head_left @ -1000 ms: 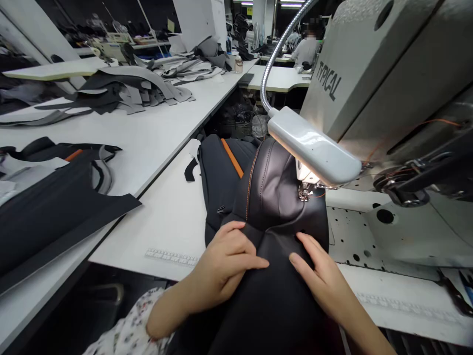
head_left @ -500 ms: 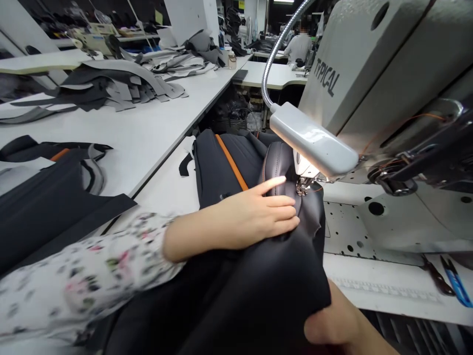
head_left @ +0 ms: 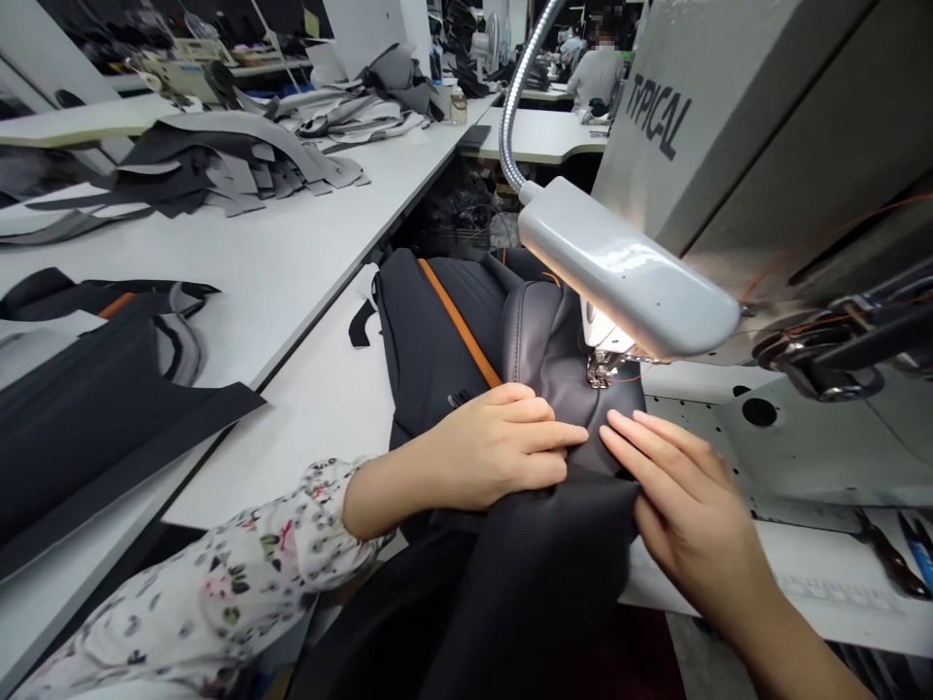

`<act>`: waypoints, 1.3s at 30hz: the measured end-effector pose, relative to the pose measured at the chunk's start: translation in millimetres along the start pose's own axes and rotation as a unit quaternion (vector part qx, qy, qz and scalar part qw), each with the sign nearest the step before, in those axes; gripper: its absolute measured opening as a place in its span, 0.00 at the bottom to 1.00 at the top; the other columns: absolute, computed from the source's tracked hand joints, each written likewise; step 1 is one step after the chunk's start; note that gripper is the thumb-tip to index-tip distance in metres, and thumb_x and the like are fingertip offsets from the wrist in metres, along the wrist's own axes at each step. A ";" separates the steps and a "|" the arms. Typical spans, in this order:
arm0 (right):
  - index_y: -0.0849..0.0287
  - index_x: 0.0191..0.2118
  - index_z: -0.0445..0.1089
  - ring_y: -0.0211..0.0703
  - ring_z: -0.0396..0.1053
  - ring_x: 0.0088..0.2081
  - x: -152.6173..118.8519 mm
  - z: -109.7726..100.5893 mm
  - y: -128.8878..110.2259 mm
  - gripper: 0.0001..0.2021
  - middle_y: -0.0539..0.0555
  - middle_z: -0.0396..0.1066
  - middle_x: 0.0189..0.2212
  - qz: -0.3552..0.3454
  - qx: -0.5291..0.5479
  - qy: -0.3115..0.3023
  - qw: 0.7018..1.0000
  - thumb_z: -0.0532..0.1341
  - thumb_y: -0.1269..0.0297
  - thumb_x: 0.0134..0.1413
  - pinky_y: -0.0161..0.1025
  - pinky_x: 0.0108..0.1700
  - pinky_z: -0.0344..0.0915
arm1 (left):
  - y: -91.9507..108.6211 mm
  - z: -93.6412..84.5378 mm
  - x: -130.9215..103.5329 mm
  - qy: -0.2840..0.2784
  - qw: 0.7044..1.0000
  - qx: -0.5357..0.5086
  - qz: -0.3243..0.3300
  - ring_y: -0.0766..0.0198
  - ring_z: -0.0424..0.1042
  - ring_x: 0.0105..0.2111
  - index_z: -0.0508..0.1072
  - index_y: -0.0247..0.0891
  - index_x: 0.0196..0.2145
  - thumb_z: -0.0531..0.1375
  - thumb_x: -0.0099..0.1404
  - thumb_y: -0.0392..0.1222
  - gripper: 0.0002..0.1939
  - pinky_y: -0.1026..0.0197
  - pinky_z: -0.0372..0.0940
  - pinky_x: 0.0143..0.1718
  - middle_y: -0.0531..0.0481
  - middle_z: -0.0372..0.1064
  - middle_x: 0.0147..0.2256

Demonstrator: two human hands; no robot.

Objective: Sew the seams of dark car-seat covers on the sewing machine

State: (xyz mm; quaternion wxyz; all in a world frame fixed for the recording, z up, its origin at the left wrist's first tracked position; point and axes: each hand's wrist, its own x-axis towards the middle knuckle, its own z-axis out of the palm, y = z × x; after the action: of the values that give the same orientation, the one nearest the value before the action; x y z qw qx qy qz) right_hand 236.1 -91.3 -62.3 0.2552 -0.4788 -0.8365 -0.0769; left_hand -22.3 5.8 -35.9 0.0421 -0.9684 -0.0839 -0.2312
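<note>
Left hand (head_left: 502,442), fingers curled, presses flat on a dark grey leather-look seat cover w/ orange stitching (head_left: 539,340), just in front of the metal presser foot (head_left: 599,369) of a grey sewing machine (head_left: 729,126). Right hand (head_left: 685,491), fingers straight & together, lies flat on the cover's right edge; neither pinches it. Cover sits on white table (head_left: 321,418), draping off near edge. Gooseneck lamp (head_left: 619,267) shines above.

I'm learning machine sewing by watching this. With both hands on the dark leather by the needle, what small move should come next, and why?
Probably ease the dark leather panel forward under the presser foot. The left hand and right hand both press it flat just before the foot, fingertips nearly meeting, so the seam looks lined up.
</note>
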 end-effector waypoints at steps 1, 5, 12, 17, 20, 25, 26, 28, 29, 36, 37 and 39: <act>0.55 0.68 0.62 0.52 0.63 0.64 0.5 -0.9 2.1 0.29 0.55 0.70 0.63 -0.009 -0.020 0.003 1.000 0.53 0.81 0.65 0.50 0.59 0.60 | 0.3 -0.6 -0.6 0.002 1.000 -0.001 -0.002 0.62 0.68 0.44 0.77 0.40 0.38 0.53 0.77 0.34 0.14 0.57 0.60 0.48 0.53 0.75 0.58; 0.58 0.63 0.67 0.52 0.66 0.61 0.0 -8.8 10.7 0.25 0.54 0.73 0.61 -0.037 -0.063 -0.011 0.997 0.53 0.83 0.65 0.48 0.53 0.60 | 0.9 -2.6 -2.4 0.004 1.000 -0.019 -0.010 0.62 0.67 0.41 0.78 0.40 0.39 0.52 0.77 0.33 0.15 0.57 0.60 0.45 0.54 0.76 0.58; 0.56 0.62 0.69 0.51 0.69 0.56 9.1 -12.2 20.1 0.22 0.52 0.77 0.57 -0.045 -0.068 0.006 0.997 0.55 0.80 0.67 0.48 0.50 0.60 | -0.1 2.7 1.1 0.011 1.000 -0.018 -0.017 0.61 0.65 0.39 0.79 0.40 0.39 0.51 0.78 0.34 0.16 0.56 0.59 0.41 0.55 0.76 0.58; 0.54 0.62 0.69 0.52 0.71 0.54 15.8 -8.3 35.0 0.22 0.50 0.77 0.57 -0.037 -0.064 0.012 0.997 0.54 0.77 0.68 0.49 0.50 0.62 | -1.0 10.2 7.8 0.033 0.999 -0.002 -0.021 0.62 0.64 0.37 0.79 0.39 0.38 0.52 0.78 0.34 0.16 0.56 0.57 0.38 0.53 0.77 0.56; 0.55 0.61 0.71 0.52 0.71 0.53 21.1 -5.1 44.9 0.21 0.52 0.77 0.56 -0.043 -0.052 0.025 0.997 0.55 0.78 0.68 0.49 0.51 0.64 | -1.6 14.1 11.6 0.041 0.999 0.005 -0.027 0.61 0.63 0.36 0.79 0.38 0.37 0.52 0.78 0.35 0.16 0.56 0.57 0.37 0.53 0.78 0.55; 0.55 0.60 0.72 0.51 0.72 0.53 31.3 0.9 55.5 0.23 0.54 0.78 0.55 -0.048 0.005 0.059 0.997 0.56 0.82 0.65 0.47 0.54 0.68 | -0.1 18.0 16.8 0.061 0.997 0.010 -0.042 0.60 0.65 0.39 0.79 0.38 0.39 0.53 0.78 0.35 0.14 0.56 0.58 0.39 0.52 0.78 0.55; 0.55 0.60 0.73 0.50 0.73 0.53 33.1 2.3 56.9 0.24 0.54 0.78 0.54 -0.043 0.012 0.064 0.997 0.56 0.82 0.64 0.47 0.54 0.69 | 0.3 18.6 17.7 0.065 0.997 0.013 -0.046 0.60 0.65 0.39 0.79 0.38 0.39 0.53 0.78 0.35 0.14 0.57 0.58 0.40 0.52 0.78 0.54; 0.54 0.60 0.74 0.49 0.74 0.53 36.3 5.4 59.3 0.24 0.54 0.78 0.54 -0.026 0.024 0.074 0.997 0.56 0.82 0.64 0.47 0.55 0.69 | 0.8 19.9 19.3 0.068 0.996 0.013 -0.049 0.61 0.65 0.39 0.79 0.38 0.40 0.53 0.79 0.35 0.15 0.57 0.57 0.40 0.51 0.79 0.54; 0.54 0.59 0.74 0.48 0.74 0.53 37.7 7.0 60.3 0.24 0.54 0.78 0.54 -0.018 0.030 0.077 0.996 0.56 0.82 0.64 0.46 0.55 0.70 | 0.6 20.5 19.9 0.070 0.996 0.010 -0.049 0.61 0.65 0.39 0.79 0.37 0.40 0.53 0.78 0.35 0.15 0.57 0.57 0.40 0.51 0.79 0.54; 0.58 0.49 0.80 0.43 0.78 0.48 43.2 21.6 69.3 0.18 0.54 0.81 0.46 0.013 0.045 0.127 0.991 0.56 0.80 0.63 0.39 0.52 0.74 | -4.1 24.5 22.7 0.093 0.995 -0.023 -0.041 0.58 0.67 0.41 0.80 0.36 0.42 0.56 0.72 0.33 0.11 0.54 0.61 0.40 0.53 0.79 0.53; 0.58 0.48 0.80 0.43 0.78 0.46 43.9 24.7 71.8 0.18 0.54 0.82 0.45 0.020 0.045 0.132 0.990 0.56 0.80 0.63 0.39 0.51 0.74 | -4.1 25.3 23.5 0.095 0.994 -0.023 -0.043 0.58 0.67 0.41 0.80 0.36 0.42 0.55 0.73 0.33 0.12 0.54 0.61 0.41 0.53 0.79 0.53; 0.59 0.46 0.80 0.44 0.79 0.43 45.6 30.8 76.5 0.16 0.54 0.82 0.42 0.035 0.047 0.138 0.989 0.56 0.78 0.63 0.39 0.46 0.75 | -2.6 27.2 25.2 0.103 0.993 -0.019 -0.044 0.58 0.68 0.41 0.80 0.36 0.41 0.53 0.75 0.34 0.14 0.55 0.63 0.41 0.52 0.80 0.52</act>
State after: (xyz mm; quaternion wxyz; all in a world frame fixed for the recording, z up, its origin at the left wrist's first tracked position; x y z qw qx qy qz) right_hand 270.7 -4.6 -74.8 0.3929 -0.4804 -0.7786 -0.0932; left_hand 11.4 15.3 -48.6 0.0223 -0.9353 -0.1176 -0.3331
